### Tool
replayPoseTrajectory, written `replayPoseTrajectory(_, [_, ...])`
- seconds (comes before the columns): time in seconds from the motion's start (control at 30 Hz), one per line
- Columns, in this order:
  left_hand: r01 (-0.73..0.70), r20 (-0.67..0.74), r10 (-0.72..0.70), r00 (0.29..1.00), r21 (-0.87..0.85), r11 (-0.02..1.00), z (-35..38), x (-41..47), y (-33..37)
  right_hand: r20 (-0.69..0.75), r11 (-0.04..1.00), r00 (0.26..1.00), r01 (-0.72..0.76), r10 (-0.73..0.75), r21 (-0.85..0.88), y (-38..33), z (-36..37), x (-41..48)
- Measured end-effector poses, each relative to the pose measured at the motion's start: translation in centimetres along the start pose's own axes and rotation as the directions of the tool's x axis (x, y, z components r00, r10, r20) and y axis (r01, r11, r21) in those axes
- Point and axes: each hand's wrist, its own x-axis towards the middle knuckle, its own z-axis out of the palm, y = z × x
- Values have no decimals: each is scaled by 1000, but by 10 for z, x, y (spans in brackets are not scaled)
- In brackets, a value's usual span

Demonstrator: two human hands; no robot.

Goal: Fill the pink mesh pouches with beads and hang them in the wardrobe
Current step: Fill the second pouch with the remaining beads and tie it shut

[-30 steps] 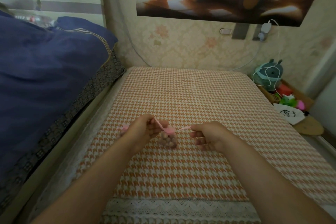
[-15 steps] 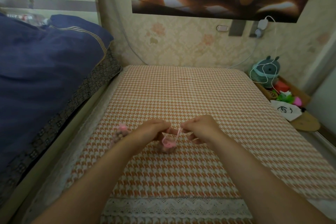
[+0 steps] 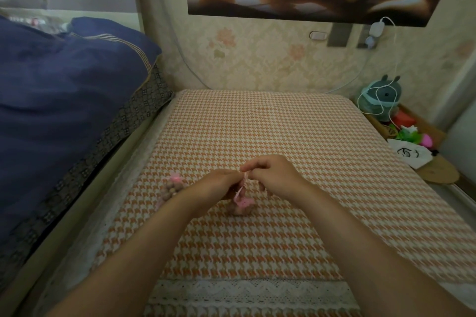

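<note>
Fingers (image 3: 253, 167) of the right hand (image 3: 274, 175) and the left hand (image 3: 219, 185) meet, each pinching the ribbon (image 3: 241, 186) that rises from the pouch (image 3: 242, 205). The bead-filled pouch rests on the checked cloth (image 3: 283, 136) just under the hands, with its gathered neck pointing up. A second pouch (image 3: 172, 189) lies left of the left wrist. Its long axis runs near to far, with the bow at the far end.

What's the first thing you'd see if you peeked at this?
Two hands in the middle of the orange checked cloth: the left hand and right hand pinch the pink ribbon of a small pouch of beads. A second filled pouch lies just left of them, and a big dark blue quilt fills the left side.
</note>
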Motion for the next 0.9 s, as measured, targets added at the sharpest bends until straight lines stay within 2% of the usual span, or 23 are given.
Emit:
replayPoseTrajectory(0.1, [50, -32, -50, 998, -8, 999, -1, 1, 0, 103, 996, 993, 66, -59, -60, -5, -1, -6])
replayPoseTrajectory(0.27, [49, 9, -49, 999, 27, 998, 5, 1, -3, 30, 987, 998, 59, -55, -153, 3, 3, -3])
replayPoseTrajectory(0.47, [39, 15, -39, 999, 3, 999, 5, -4, -2, -23, 989, 1000, -18, 15, -146, 11, 5, -3])
replayPoseTrajectory(0.53, [37, 2, -37, 999, -7, 999, 3, -4, -2, -35, 976, 999, 34, -42, -213, 12, 4, -7])
replayPoseTrajectory(0.6, [33, -6, -33, 999, 0, 999, 1, -4, -4, -17, 910, 981, 171, -191, -379, 9, 1, -14])
replayPoseTrajectory(0.67, [29, 0, -29, 1000, 21, 999, -2, -3, -5, 119, 832, 941, 337, -318, -440, -2, -1, -24])
replayPoseTrajectory(0.73, [20, 9, -21, 1000, 55, 998, -4, -3, -5, 298, 754, 898, 434, -322, -493, -13, 1, -33])
replayPoseTrajectory(0.8, [24, 15, -24, 1000, 58, 998, -5, -3, -3, 433, 591, 858, 507, -277, -628, -15, 10, -37])
replayPoseTrajectory(0.9, [29, 37, -32, 999, 65, 997, -7, -4, -3, 479, 362, 815, 575, -326, -734, -11, 24, -34])
